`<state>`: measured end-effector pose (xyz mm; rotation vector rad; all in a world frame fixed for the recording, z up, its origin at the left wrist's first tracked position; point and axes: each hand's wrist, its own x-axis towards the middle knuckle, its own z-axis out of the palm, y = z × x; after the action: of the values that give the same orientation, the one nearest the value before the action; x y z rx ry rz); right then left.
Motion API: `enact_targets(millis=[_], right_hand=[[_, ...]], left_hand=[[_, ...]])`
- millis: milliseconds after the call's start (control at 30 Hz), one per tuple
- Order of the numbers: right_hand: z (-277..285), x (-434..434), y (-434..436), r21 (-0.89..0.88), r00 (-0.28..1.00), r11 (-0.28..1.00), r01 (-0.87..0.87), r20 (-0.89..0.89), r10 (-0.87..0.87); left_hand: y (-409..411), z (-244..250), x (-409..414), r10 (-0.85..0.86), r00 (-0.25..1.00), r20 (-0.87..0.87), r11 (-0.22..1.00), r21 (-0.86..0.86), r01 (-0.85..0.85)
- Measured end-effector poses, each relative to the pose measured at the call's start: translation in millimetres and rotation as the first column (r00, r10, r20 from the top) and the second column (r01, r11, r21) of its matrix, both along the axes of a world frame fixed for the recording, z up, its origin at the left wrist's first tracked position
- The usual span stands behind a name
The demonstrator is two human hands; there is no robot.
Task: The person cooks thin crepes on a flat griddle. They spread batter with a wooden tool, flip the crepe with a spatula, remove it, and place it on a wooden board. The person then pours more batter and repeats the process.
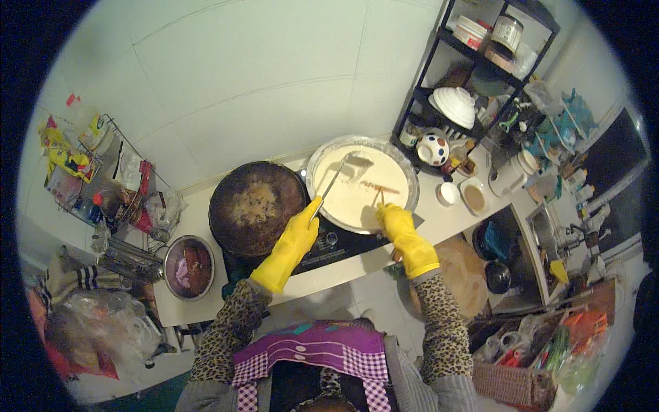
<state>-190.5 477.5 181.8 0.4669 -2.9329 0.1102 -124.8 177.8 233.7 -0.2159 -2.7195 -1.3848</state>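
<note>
My left hand (296,237), in a yellow rubber glove, grips the long handle of a metal ladle (337,177). The ladle's head rests at the cream-coloured batter (334,203) in a wide metal basin (415,193). In the same kind of glove, my right hand (406,239) holds a T-shaped wooden batter spreader (381,187) by its stick, with the crossbar over the batter. A flat grey blade (421,221) shows beside that hand; whether I hold it too is unclear. Left of the basin lies a dark round griddle (224,216) with a pale-brown patch in its middle.
A steel bowl (167,257) with dark contents stands left of the griddle. Right of the basin are a white cup (448,194) and a dish (474,196). A black shelf rack (419,95) rises behind. A round wooden board (458,278) lies below the counter edge.
</note>
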Motion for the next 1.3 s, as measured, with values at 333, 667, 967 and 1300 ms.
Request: enact_targets(millis=[333, 667, 967, 1300], right_hand=[[64, 55, 1, -0.174, 0.982, 0.985, -0.016, -0.187, -0.017], [78, 37, 26, -0.732, 0.982, 0.679, -0.050, -0.159, -0.099], [79, 8, 55, -0.642, 0.976, 0.755, -0.131, -0.218, -0.016], [81, -11, 76, -0.730, 0.985, 0.669, -0.144, -0.171, 0.026]], left_hand=[[-12, -9, -27, -0.024, 0.992, 0.126, 0.998, 0.062, 0.017], [-6, 26, -10, -0.040, 0.971, 0.236, 0.990, -0.122, 0.070], [10, -5, 2, -0.179, 0.946, 0.269, 0.913, -0.313, 0.262], [23, 23, -40, -0.365, 0.617, 0.698, 0.787, 0.585, -0.196]])
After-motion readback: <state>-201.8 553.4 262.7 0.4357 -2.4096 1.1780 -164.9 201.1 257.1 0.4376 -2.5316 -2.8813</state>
